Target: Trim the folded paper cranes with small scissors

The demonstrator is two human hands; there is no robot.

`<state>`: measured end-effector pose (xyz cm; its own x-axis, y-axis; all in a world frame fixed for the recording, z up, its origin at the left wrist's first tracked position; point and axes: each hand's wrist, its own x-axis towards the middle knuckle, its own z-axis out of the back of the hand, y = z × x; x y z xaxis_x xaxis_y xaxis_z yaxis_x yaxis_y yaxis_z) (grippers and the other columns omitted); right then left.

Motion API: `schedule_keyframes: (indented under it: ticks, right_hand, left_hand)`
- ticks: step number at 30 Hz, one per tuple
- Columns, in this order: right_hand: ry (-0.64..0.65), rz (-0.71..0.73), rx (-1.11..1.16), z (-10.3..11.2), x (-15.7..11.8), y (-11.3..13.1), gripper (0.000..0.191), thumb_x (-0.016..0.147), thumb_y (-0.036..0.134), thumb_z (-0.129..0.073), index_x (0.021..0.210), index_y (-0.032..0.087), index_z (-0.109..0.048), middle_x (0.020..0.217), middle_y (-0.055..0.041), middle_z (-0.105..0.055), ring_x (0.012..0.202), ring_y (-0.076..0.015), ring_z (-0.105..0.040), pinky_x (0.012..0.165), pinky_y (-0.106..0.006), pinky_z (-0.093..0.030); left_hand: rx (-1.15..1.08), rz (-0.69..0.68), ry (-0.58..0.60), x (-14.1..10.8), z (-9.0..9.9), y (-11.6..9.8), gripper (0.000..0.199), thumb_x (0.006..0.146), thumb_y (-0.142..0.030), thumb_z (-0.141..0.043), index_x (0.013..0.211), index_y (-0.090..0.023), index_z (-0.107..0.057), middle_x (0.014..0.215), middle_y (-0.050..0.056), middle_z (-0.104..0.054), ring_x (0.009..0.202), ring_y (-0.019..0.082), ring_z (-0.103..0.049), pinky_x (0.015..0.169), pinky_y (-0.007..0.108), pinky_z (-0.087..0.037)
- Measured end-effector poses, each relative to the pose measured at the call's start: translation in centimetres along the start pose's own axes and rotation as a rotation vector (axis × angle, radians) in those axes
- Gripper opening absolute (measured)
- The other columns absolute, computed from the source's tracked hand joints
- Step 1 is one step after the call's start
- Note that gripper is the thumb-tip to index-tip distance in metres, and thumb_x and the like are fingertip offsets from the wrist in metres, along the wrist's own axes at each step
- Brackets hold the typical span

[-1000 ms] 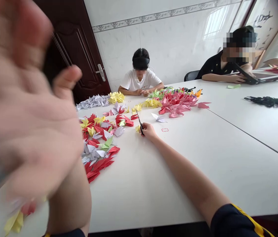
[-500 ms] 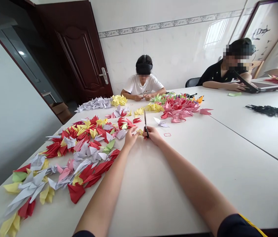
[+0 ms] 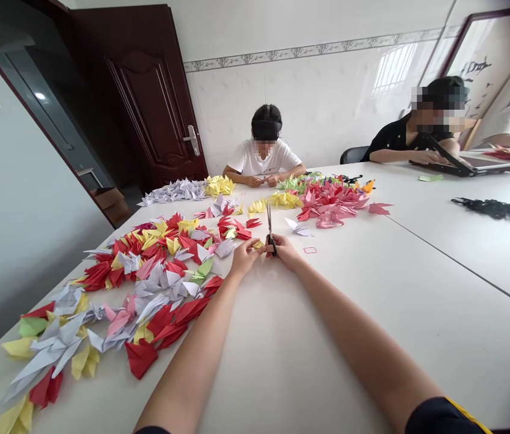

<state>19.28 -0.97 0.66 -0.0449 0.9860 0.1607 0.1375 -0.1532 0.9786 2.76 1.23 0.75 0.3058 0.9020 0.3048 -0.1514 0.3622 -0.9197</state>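
Scissors upright in the right hand, left hand curled beside a yellow paper scrap.

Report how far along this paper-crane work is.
Done: heaps of folded origami cranes in red, yellow, pink and white lie across the white table. In hand: the right hand holds black-handled scissors beside a small yellow paper piece, near the left hand. Left: at least that yellow piece, which does not look finished.

Your left forearm and right forearm are bare, and your dark right sleeve, at five o'clock, has yellow trim.
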Motion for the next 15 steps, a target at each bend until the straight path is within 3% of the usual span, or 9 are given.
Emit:
schedule_keyframes:
  ticks: [3, 10, 15]
  right_hand:
    - [0.006, -0.011, -0.011, 0.02, 0.00, 0.07, 0.026, 0.059, 0.030, -0.075, 0.074, 0.019, -0.056, 0.062, 0.0040, -0.059, 0.053, -0.0113, -0.056, 0.053, -0.023, -0.043]
    - [-0.030, -0.038, -0.047, -0.27, -0.07, 0.23, 0.039, 0.062, 0.045, -0.079, 0.076, 0.020, -0.054, 0.068, 0.0013, -0.064, 0.055, -0.0122, -0.059, 0.054, -0.023, -0.046]
    - [-0.023, -0.035, -0.065, -0.33, -0.11, 0.16, 0.039, 0.059, 0.042, -0.082, 0.074, 0.019, -0.055, 0.067, 0.0017, -0.064, 0.057, -0.0129, -0.062, 0.053, -0.023, -0.044]
  left_hand:
    - [-0.048, 0.017, 0.000, 0.01, 0.07, -0.03, 0.045, 0.076, -0.051, -0.072, 0.106, -0.017, -0.071, 0.115, 0.012, -0.071, 0.103, 0.025, -0.067, 0.093, 0.037, -0.050]
    - [-0.018, -0.034, -0.087, 0.09, 0.47, 0.08, 0.050, 0.085, -0.061, -0.054, 0.077, -0.016, -0.073, 0.077, 0.006, -0.072, 0.081, 0.021, -0.065, 0.075, 0.030, -0.049]
    - [-0.024, -0.028, -0.082, 0.39, 0.40, 0.72, 0.035, 0.080, -0.051, -0.064, 0.078, -0.017, -0.074, 0.078, 0.006, -0.073, 0.078, 0.020, -0.066, 0.077, 0.031, -0.050]
